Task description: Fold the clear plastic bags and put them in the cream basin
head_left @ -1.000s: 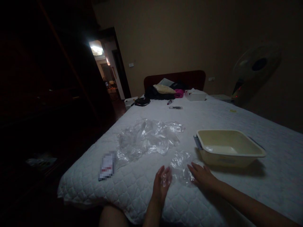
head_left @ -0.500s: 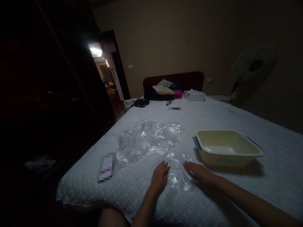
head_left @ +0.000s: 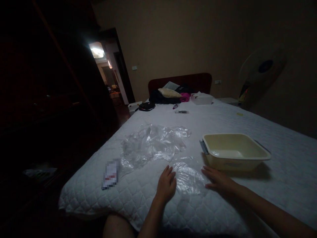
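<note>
A small clear plastic bag [head_left: 189,178] lies spread on the white quilted bed [head_left: 138,198], between my two hands. My left hand [head_left: 167,184] rests at the bag's left edge, fingers stretched forward. On the other side, my right hand [head_left: 218,179] has its fingers apart at the bag's right edge; whether the fingertips touch the plastic I cannot tell. Beyond them, to the left, is a larger crumpled sheet of clear plastic [head_left: 153,143]. A cream plastic basin [head_left: 237,163] with grey handles stands right of the bag, just past my right hand.
A blurred-out flat item [head_left: 110,175] lies near the bed's left edge. Farther back are a small packaged item [head_left: 181,112], a black bag [head_left: 147,106], a pink roll [head_left: 184,97], a white box [head_left: 201,99] and a pillow [head_left: 169,93]. A fan [head_left: 264,66] stands at the right.
My right hand has moved right, away from my left hand. The small plastic bag between them now lies flatter and wider. My left hand has hardly moved.
</note>
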A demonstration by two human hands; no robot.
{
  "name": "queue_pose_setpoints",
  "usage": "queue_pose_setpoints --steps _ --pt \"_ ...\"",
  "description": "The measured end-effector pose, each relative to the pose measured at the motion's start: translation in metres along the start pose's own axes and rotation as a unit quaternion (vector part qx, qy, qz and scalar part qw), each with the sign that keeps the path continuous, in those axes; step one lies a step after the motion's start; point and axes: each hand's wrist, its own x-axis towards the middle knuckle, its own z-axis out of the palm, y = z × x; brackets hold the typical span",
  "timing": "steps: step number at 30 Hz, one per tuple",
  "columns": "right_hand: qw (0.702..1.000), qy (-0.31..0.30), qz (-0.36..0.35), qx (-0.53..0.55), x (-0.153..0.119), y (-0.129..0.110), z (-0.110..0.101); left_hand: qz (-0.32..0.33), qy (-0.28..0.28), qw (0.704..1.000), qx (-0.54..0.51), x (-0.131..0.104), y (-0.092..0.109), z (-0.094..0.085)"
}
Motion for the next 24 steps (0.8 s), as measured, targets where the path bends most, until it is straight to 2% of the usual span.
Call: queue_pose_setpoints --steps 4,8,11,16,20,24 --pt "1.000 -0.007 0.006 0.012 -0.003 -0.004 -0.005 -0.002 -0.013 1.000 0.004 0.001 0.000 0.000" --pt "0.999 0.017 0.018 0.038 -0.001 -0.003 -0.005 -0.011 -0.010 1.000 0.000 0.001 0.000 0.000" --pt "0.997 0.045 -0.002 0.058 0.000 -0.005 -0.005 -0.017 -0.007 1.000 -0.020 0.001 0.001 -0.001" --pt "0.991 0.107 -0.039 0.063 0.000 -0.035 -0.013 -0.022 -0.012 0.999 -0.047 0.000 -0.001 -0.004" --pt "0.993 0.080 -0.091 0.005 -0.003 -0.059 -0.019 -0.002 -0.041 0.999 -0.024 -0.001 -0.001 -0.005" --pt "0.993 0.045 -0.092 -0.063 -0.006 -0.059 -0.021 -0.007 -0.046 0.999 0.006 0.000 0.001 -0.004"
